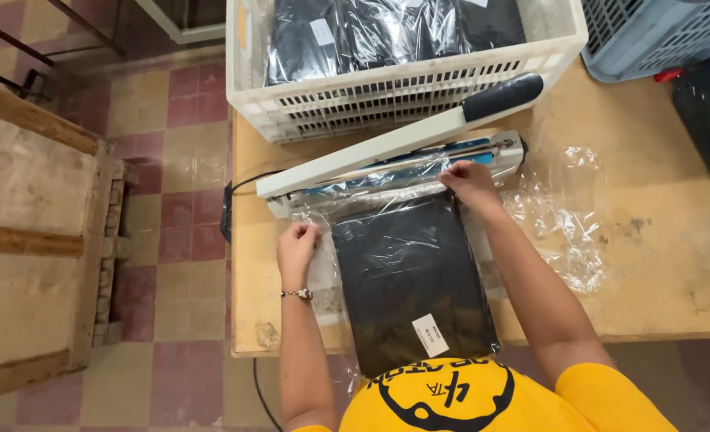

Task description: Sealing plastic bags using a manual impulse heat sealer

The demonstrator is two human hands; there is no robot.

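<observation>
A black folded garment in a clear plastic bag (409, 280) lies on the wooden table (659, 264) in front of me, a white label near its close end. The bag's open end rests across the bar of a white heat sealer (387, 164), whose arm with a black handle (502, 96) is raised. My left hand (296, 250) pinches the bag's left top corner. My right hand (471, 181) holds the bag's right top edge against the sealer bar.
A white slotted crate (407, 92) of bagged black garments stands behind the sealer. Loose clear plastic (567, 216) lies to the right. A blue-grey basket (659, 36) sits at the far right corner. A wooden bench (35, 232) stands left, across the tiled floor.
</observation>
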